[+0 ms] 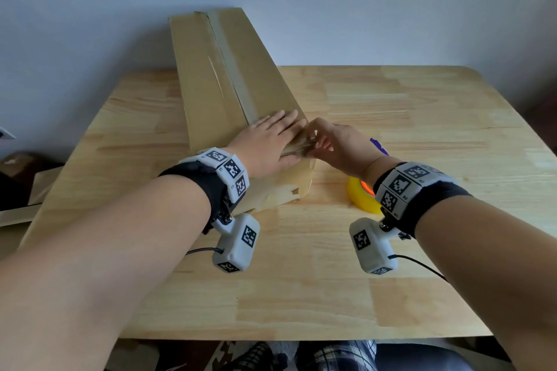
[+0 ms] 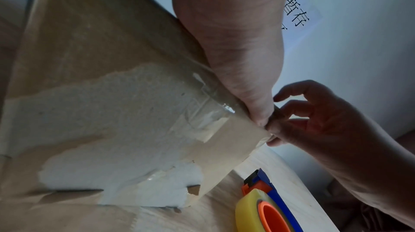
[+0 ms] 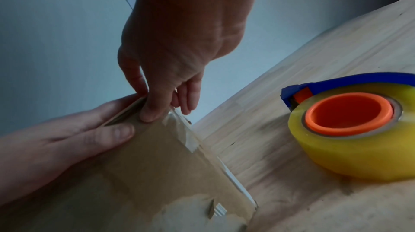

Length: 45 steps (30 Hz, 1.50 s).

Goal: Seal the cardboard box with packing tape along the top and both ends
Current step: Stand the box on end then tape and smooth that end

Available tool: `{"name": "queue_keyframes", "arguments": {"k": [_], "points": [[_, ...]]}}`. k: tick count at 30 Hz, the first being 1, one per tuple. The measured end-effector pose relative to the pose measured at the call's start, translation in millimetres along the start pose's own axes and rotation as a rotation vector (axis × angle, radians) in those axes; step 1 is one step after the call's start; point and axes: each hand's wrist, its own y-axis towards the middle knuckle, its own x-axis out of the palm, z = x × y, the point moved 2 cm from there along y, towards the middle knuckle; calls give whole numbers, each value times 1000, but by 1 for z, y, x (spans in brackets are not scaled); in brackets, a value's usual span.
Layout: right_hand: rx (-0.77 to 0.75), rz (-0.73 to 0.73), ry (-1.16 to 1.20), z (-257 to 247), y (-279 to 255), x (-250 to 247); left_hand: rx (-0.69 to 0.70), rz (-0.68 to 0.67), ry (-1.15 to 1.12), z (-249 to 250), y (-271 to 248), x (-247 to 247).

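A long cardboard box (image 1: pixel 211 75) lies on the wooden table (image 1: pixel 391 105), running away from me, with a tape strip (image 1: pixel 233 69) along its top seam. My left hand (image 1: pixel 287 137) lies flat on the top at the near end, fingers straight. My right hand (image 1: pixel 313 141) pinches the layered flap edge at the box's near right top corner; in the right wrist view its thumb (image 3: pixel 148 113) presses the end face. The near end face (image 2: pixel 112 111) shows torn pale patches and old clear tape. The yellow tape roll (image 1: pixel 360 194) with an orange core lies beside the box, under my right wrist.
The tape roll sits in a blue dispenser (image 2: pixel 267 184) on the table right of the box's near end. A wall (image 1: pixel 361 9) stands close behind the table. Cardboard pieces (image 1: pixel 18 178) lie off the table's left side. Bare table shows in front of and right of the box.
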Motion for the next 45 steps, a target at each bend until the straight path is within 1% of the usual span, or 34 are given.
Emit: {"name": "queue_keyframes", "arguments": {"k": [2,5,7,9,11,13,16,20,23,27,29,31,33,36,40,43,45], "points": [[53,6,42,0,3,2,0,-1,7,0,1,0],[94,66,180,2,2,7,-33,-4,-2,6,0,-1],[116,117,248,2,-3,13,-110,26,-16,19,3,0],[108,155,242,2,-8,19,-196,52,-9,32,8,2],[89,139,173,5,-11,23,-241,32,12,41,14,3],[56,102,108,9,-14,23,-253,1,35,43,18,2],[36,54,111,14,-18,20,-270,-3,59,45,19,2],[82,46,124,14,-16,18,-260,-8,75,46,16,1],[83,46,159,13,-15,18,-205,-9,54,41,14,-3],[59,16,64,11,-17,26,-108,-26,73,32,10,-4],[52,50,13,7,-16,31,-70,-25,21,25,3,-1],[65,67,34,3,-14,32,-17,-50,54,16,-8,1],[100,65,81,2,-13,33,1,-90,94,0,-25,3],[163,69,96,2,-14,34,-56,-127,63,-28,-62,4],[223,50,162,-11,-15,37,-204,-181,-45,-58,-102,9],[282,133,242,-33,-22,41,-270,-191,-196,-63,-110,11],[396,197,384,-47,-25,40,-281,-186,-262,-58,-112,9]]}}
